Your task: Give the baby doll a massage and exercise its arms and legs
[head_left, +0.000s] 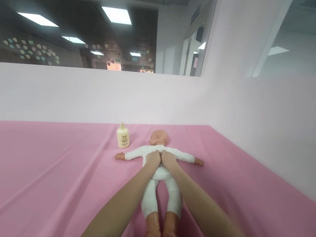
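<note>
Nearest of all, two bare forearms reach away from the near edge over a pink sheet [40, 174] that covers the whole flat surface and lies in long soft folds. Between the forearms lies a baby doll [159, 172], flat on the sheet, dressed in a white suit, with its bare feet at the near end and its head at the far end, face turned to the left. Its legs lie straight and side by side; its arms are spread out to left and right.

Both hands rest on the doll's trunk, just below its shoulders. The left hand [153, 159] and the right hand [168, 159] sit side by side, touching each other at the middle of the trunk. The fingers of each hand are held together and pressed down on the white cloth; whether they pinch any of it I cannot tell.

Beyond the doll's left-hand arm, just apart from it, stands a small cream bottle [123, 136], upright with its cap on. Behind everything rises a plain pale wall [88, 95], with glass panes above.
</note>
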Demonstrator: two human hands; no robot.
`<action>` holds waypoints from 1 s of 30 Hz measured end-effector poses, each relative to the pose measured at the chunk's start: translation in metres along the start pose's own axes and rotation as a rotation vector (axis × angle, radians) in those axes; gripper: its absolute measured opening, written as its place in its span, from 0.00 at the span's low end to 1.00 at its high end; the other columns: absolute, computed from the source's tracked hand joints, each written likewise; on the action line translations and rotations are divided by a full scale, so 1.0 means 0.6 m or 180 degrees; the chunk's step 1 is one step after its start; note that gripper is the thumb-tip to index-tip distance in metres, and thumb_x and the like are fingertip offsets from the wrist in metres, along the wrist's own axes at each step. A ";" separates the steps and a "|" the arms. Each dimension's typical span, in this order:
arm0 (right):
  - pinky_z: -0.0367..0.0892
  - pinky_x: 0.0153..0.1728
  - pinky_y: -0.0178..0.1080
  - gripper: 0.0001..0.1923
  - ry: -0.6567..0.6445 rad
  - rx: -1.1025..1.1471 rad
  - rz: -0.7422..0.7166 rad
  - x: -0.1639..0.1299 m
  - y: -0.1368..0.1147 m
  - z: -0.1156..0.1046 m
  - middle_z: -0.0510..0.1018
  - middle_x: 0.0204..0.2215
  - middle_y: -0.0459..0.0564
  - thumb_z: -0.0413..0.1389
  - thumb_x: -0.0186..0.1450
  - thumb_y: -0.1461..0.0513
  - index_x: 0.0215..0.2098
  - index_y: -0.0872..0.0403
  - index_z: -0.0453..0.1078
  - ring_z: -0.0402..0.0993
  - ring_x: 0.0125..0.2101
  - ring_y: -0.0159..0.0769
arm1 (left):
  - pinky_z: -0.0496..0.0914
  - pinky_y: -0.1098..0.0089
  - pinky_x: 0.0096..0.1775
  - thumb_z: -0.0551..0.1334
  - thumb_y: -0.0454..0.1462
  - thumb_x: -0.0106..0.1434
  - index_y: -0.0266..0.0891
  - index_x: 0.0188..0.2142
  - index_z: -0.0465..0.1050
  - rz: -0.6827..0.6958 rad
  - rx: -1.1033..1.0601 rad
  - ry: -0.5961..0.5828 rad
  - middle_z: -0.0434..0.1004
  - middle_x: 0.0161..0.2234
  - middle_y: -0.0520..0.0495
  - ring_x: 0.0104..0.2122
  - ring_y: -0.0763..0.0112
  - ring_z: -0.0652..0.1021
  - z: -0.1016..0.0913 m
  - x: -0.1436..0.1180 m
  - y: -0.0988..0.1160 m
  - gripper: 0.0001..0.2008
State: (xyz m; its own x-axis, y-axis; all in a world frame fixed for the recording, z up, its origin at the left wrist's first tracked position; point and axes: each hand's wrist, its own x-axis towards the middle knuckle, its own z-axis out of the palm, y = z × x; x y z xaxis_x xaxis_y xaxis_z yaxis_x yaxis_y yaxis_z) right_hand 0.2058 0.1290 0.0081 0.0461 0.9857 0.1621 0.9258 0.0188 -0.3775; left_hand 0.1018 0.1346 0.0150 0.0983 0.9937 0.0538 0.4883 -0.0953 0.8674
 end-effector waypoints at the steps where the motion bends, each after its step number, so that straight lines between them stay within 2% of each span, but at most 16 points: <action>1: 0.66 0.42 0.45 0.20 0.0027 -0.0046 0.0006 -0.009 -0.001 -0.001 0.78 0.36 0.63 0.42 0.70 0.55 0.46 0.61 0.68 0.76 0.40 0.47 | 0.64 0.57 0.47 0.58 0.34 0.64 0.25 0.40 0.70 0.0060 0.0314 0.0092 0.71 0.32 0.41 0.45 0.51 0.73 0.003 -0.007 -0.005 0.10; 5: 0.64 0.42 0.43 0.17 0.0200 -0.0171 0.0044 -0.043 -0.007 -0.002 0.76 0.38 0.60 0.41 0.70 0.56 0.46 0.59 0.64 0.74 0.41 0.46 | 0.58 0.50 0.51 0.53 0.38 0.66 0.29 0.45 0.67 0.0397 0.1208 0.0375 0.71 0.40 0.34 0.48 0.46 0.70 0.009 -0.039 -0.020 0.14; 9: 0.63 0.44 0.44 0.17 0.0562 -0.0270 0.0275 -0.069 -0.012 0.002 0.72 0.45 0.63 0.44 0.68 0.53 0.46 0.58 0.62 0.69 0.47 0.48 | 0.60 0.53 0.51 0.52 0.41 0.65 0.37 0.47 0.65 0.0537 0.1804 0.0722 0.68 0.47 0.37 0.49 0.51 0.69 0.008 -0.059 -0.039 0.14; 12: 0.61 0.47 0.48 0.23 0.0881 -0.0142 0.0703 -0.078 -0.008 0.004 0.70 0.47 0.66 0.48 0.65 0.49 0.47 0.59 0.63 0.66 0.49 0.53 | 0.60 0.56 0.53 0.56 0.45 0.61 0.37 0.49 0.62 0.0326 0.1551 0.0997 0.65 0.51 0.37 0.52 0.53 0.67 0.004 -0.064 -0.061 0.19; 15: 0.59 0.50 0.49 0.33 0.0746 0.0345 0.1039 -0.077 0.006 0.004 0.68 0.49 0.70 0.50 0.61 0.45 0.52 0.64 0.61 0.65 0.51 0.57 | 0.59 0.58 0.55 0.57 0.48 0.59 0.32 0.53 0.57 -0.0044 0.0893 0.1064 0.62 0.54 0.31 0.56 0.51 0.65 -0.006 -0.067 -0.082 0.28; 17: 0.60 0.50 0.47 0.37 0.0538 0.0611 0.1076 -0.072 0.018 0.004 0.69 0.50 0.71 0.47 0.62 0.43 0.54 0.66 0.60 0.65 0.51 0.57 | 0.61 0.61 0.54 0.56 0.49 0.60 0.31 0.55 0.55 -0.0118 0.0372 0.0901 0.62 0.55 0.29 0.56 0.50 0.65 -0.014 -0.070 -0.089 0.30; 20: 0.59 0.52 0.46 0.37 0.0263 0.0823 0.1033 -0.060 0.036 0.005 0.69 0.52 0.70 0.43 0.63 0.42 0.55 0.65 0.61 0.65 0.53 0.54 | 0.64 0.65 0.53 0.54 0.47 0.61 0.36 0.56 0.55 0.0174 -0.0391 0.0473 0.65 0.56 0.34 0.56 0.54 0.68 -0.028 -0.074 -0.086 0.28; 23: 0.54 0.56 0.45 0.39 0.0125 0.1000 0.0942 -0.051 0.051 0.008 0.66 0.56 0.69 0.44 0.63 0.43 0.58 0.66 0.58 0.60 0.58 0.52 | 0.66 0.65 0.53 0.52 0.49 0.62 0.38 0.57 0.57 0.0264 -0.1044 0.0053 0.69 0.54 0.37 0.55 0.57 0.69 -0.041 -0.073 -0.071 0.27; 27: 0.50 0.59 0.46 0.44 0.0077 0.1118 0.0768 -0.052 0.068 0.009 0.60 0.61 0.62 0.47 0.62 0.42 0.65 0.61 0.45 0.54 0.62 0.50 | 0.68 0.57 0.50 0.49 0.55 0.60 0.31 0.56 0.59 -0.0048 -0.1841 -0.0357 0.75 0.45 0.31 0.51 0.51 0.73 -0.058 -0.060 -0.048 0.34; 30: 0.50 0.60 0.46 0.45 0.0033 0.1174 0.0557 -0.058 0.076 0.007 0.58 0.63 0.58 0.49 0.61 0.43 0.67 0.56 0.41 0.55 0.62 0.48 | 0.70 0.57 0.48 0.50 0.57 0.59 0.29 0.51 0.65 -0.0312 -0.2437 -0.0599 0.76 0.40 0.31 0.47 0.51 0.75 -0.063 -0.041 -0.038 0.35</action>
State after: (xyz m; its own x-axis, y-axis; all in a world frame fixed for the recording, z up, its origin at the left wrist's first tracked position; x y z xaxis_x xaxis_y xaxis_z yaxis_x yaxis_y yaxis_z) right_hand 0.2451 0.0961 -0.0185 0.1966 0.9776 0.0747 0.7071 -0.0886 -0.7015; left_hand 0.0552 0.1142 0.0127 0.2640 0.9623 -0.0656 -0.2228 0.1270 0.9666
